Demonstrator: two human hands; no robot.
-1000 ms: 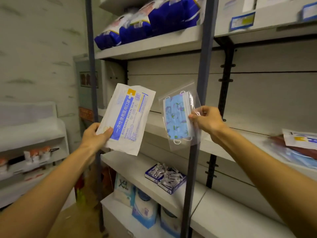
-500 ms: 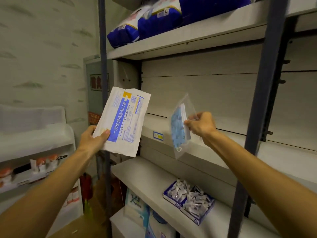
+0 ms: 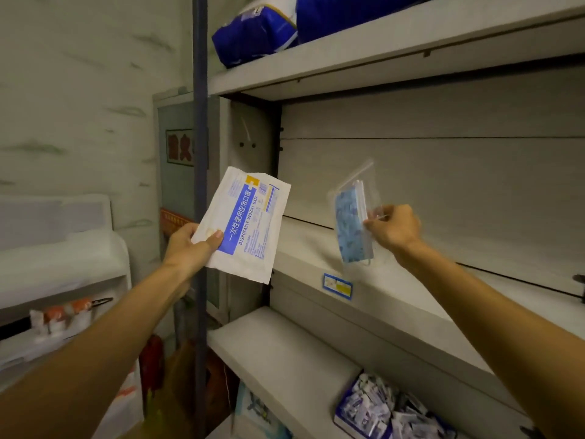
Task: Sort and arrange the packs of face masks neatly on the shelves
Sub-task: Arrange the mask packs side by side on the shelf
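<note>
Holding both packs in the air before the middle shelf (image 3: 395,299), the left hand (image 3: 186,248) grips the white mask pack (image 3: 250,223), the right hand (image 3: 395,229) pinches the clear blue-mask pack (image 3: 353,226); lay each flat, edges squared to the shelf's front edge.

Dim, greenish indoor light, soft motion blur throughout (worst at the left), wide-angle bending at edges.

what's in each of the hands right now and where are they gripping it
The left hand grips the white mask pack at its lower left corner. The right hand pinches the clear bag of blue masks at its right edge.
</note>
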